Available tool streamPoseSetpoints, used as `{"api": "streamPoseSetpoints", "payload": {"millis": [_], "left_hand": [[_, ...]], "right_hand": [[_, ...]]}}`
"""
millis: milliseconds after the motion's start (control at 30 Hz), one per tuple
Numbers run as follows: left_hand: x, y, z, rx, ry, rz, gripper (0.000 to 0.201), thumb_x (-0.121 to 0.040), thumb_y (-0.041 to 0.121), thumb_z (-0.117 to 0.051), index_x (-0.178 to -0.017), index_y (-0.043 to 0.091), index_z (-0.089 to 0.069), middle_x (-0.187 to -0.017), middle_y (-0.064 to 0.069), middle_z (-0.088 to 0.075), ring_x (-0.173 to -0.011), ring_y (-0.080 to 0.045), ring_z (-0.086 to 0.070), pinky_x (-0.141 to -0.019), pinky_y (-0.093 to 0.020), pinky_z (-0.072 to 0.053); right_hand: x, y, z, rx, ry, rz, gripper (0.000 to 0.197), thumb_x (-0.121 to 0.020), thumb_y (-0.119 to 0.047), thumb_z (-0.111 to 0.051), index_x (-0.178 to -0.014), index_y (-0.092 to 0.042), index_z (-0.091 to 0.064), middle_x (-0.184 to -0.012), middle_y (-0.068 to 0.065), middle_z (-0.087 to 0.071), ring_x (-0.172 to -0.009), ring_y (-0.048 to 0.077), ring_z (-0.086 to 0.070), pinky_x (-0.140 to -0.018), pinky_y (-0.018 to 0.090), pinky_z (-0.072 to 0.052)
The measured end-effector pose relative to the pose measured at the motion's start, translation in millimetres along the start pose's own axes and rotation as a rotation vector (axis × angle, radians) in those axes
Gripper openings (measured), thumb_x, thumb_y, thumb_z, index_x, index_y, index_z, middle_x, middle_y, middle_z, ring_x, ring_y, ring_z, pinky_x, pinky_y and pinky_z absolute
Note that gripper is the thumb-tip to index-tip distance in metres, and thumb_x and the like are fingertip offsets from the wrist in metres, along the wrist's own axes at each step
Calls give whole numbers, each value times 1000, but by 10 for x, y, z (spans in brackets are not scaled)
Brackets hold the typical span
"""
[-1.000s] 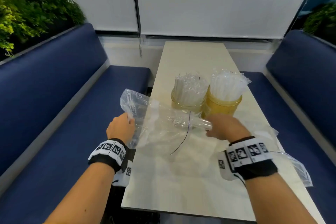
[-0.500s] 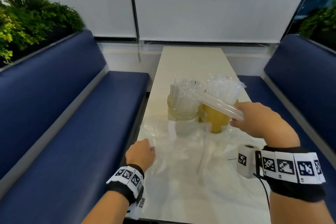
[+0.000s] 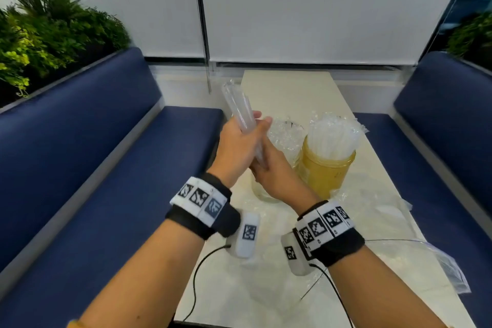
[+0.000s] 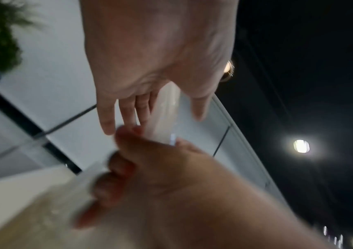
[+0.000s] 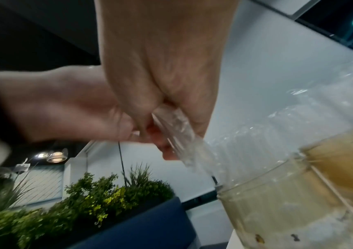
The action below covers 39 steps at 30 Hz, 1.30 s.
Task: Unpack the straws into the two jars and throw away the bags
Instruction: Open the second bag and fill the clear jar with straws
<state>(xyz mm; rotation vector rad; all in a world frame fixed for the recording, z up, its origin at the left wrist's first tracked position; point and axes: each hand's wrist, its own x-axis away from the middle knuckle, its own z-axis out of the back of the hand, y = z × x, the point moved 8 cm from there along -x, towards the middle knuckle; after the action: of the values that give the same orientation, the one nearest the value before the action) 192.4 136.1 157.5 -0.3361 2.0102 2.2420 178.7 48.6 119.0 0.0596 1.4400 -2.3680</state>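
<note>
A bundle of clear straws (image 3: 238,105) stands nearly upright just left of the two jars. My right hand (image 3: 271,170) grips its lower end, with the fingers (image 4: 118,168) curled round it. Higher up, my left hand (image 3: 243,136) lies against the bundle, fingers (image 4: 128,111) and thumb straight, the straws (image 4: 168,107) running through the gap between them. The clear jar (image 3: 286,138), full of straws, is partly hidden behind my hands. The amber jar (image 3: 326,173) beside it is packed with straws too. An empty clear bag (image 3: 372,208) lies flat on the table (image 3: 292,88).
A second clear bag (image 3: 450,271) hangs over the table's right edge. Blue benches (image 3: 133,194) run along both sides of the table. A planter with green plants (image 3: 48,34) sits behind the left bench. Cables from my wrist cameras trail over the near table end.
My left hand has left the bag on the table and risen to the straws. My right hand has swung the bundle from over the jars to upright at their left.
</note>
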Motion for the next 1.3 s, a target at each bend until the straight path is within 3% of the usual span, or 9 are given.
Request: {"api": "streamPoseSetpoints", "payload": {"millis": [100,267,467,567,933,1033,1100,1167,1300], "left_hand": [[-236,125,3,171,1,-53,19,-102,24,-57,-103,5,-59,-74,-1,-64,-79,-17,-72,-76,-34,-56],[-646,161,198,139,87,-188,21,-103,28,-55,-105,7,-56,-73,2,-54,-65,-12,-55,-70,-29,-51],[-821,-63,19,129,117,-193,13,-104,26,-54,-103,13,-51,-88,2,-55,-71,-8,-61,-78,-29,-52],[-833,-120,-81,151,135,-203,16,-104,27,-52,-104,11,-52,-89,2,-55,-74,-8,-62,-83,-34,-54],[-847,-563,-335,89,33,-140,12,-104,23,-53,-103,12,-56,-89,8,-60,-88,-10,-65,-94,-40,-52],[-808,-886,-442,-110,-33,-51,47,-103,45,-47,-137,13,-49,-135,-8,-56,-127,-17,-51,-115,-49,-37],[-776,-1036,-484,-265,-68,-41,58,-104,51,-41,-151,19,-34,-156,0,-35,-150,-24,-24,-125,-50,-14],[-765,-1034,-460,-339,-52,-97,49,-102,55,-40,-136,21,-46,-137,3,-48,-140,-31,-36,-120,-59,-22],[-818,-1096,-389,-421,-35,-162,53,-95,71,-37,-111,24,-53,-105,1,-57,-101,-28,-55,-90,-54,-50]], "right_hand": [[-131,-52,83,46,55,16,57,-91,-29,-69,-139,-18,-40,-111,-7,-62,-97,11,-62,-82,27,-53],[-175,240,675,167,284,-18,65,-84,-54,-69,-139,-24,-51,-132,-4,-47,-125,13,-45,-108,35,-41],[-483,729,751,619,68,-208,88,-88,-77,-37,-158,-29,-15,-166,-4,-4,-153,25,0,-121,49,-5],[-581,915,642,607,-12,-220,81,-93,-70,-10,-154,-17,-26,-162,4,-24,-149,30,-20,-121,52,-18],[-576,992,549,498,-59,-197,58,-106,-39,-31,-155,-9,-25,-159,9,-32,-148,23,-26,-118,38,-22],[-576,983,494,468,-85,-159,55,-107,-39,-29,-154,-11,-30,-156,6,-37,-145,20,-31,-116,34,-24],[-600,954,495,395,-61,-149,52,-106,-43,-24,-145,-16,-45,-144,5,-51,-136,21,-43,-114,35,-32],[-653,793,654,393,136,-90,45,-105,-45,-23,-122,-21,-58,-122,0,-60,-119,20,-54,-102,40,-44],[-798,128,744,483,357,185,53,-105,-43,-32,-152,-18,-33,-155,-1,-36,-143,13,-30,-116,30,-28]]}}
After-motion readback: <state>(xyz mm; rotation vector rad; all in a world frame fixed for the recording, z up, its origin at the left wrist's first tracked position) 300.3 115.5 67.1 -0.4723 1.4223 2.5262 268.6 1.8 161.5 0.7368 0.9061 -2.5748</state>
